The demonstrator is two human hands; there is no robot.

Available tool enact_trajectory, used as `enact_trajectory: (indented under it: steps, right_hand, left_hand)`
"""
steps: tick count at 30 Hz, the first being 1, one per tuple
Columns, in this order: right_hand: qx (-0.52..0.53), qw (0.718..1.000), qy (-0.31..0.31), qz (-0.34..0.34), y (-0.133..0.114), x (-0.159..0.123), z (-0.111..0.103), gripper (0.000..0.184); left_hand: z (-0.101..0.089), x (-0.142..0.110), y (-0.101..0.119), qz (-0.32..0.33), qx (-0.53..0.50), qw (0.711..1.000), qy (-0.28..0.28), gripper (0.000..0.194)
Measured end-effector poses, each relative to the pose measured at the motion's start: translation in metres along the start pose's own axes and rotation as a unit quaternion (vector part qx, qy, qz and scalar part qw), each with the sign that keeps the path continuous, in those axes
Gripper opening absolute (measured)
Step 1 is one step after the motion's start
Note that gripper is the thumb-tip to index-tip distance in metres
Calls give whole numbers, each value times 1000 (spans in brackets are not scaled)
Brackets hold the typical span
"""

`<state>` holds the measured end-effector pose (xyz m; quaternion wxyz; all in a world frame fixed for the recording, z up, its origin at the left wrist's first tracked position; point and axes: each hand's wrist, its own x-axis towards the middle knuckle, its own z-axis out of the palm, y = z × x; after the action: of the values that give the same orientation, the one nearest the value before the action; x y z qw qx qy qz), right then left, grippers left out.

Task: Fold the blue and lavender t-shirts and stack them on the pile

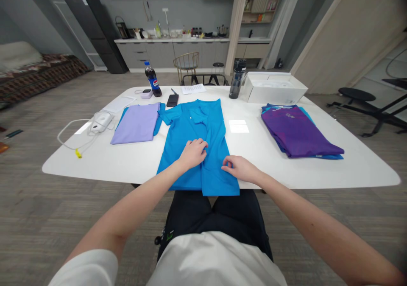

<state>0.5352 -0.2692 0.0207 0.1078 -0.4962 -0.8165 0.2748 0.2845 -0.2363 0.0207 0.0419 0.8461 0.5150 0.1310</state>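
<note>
1 blue shirt (213, 150) on tbl (104, 161), under L hand (193, 152), edge by R hand (238, 168) (both curled; can't tell if gripping).

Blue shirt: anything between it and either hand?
Nothing visible. The left hand is over the middle of the blue shirt, the right hand at its right edge; whether either touches it is hard to tell.

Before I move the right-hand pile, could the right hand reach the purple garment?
Likely yes: the purple garment lies uppermost, with only tabletop apparently between it and the right hand.
</note>
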Motion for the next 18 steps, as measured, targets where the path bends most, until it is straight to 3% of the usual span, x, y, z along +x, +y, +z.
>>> enact_trajectory:
  steps: [3, 8, 13, 18]
  right_hand:
    - [-9, 1000, 24, 10, 17, 32, -11, 16]
    - [14, 998, 57, 36, 53, 110, -38, 14]
    - [-19, 992, 112, 63, 93, 213, -72, 14]
    - [-68, 973, 195, 101, 122, 313, -97, 33]
  left_hand:
    - [7, 42, -19, -94, -34, 995, 3, 27]
    - [16, 131, -76, -232, -85, 969, -4, 39]
    - [26, 209, -129, -278, -84, 957, -12, 42]
    - [40, 253, -157, -293, -23, 956, -11, 47]
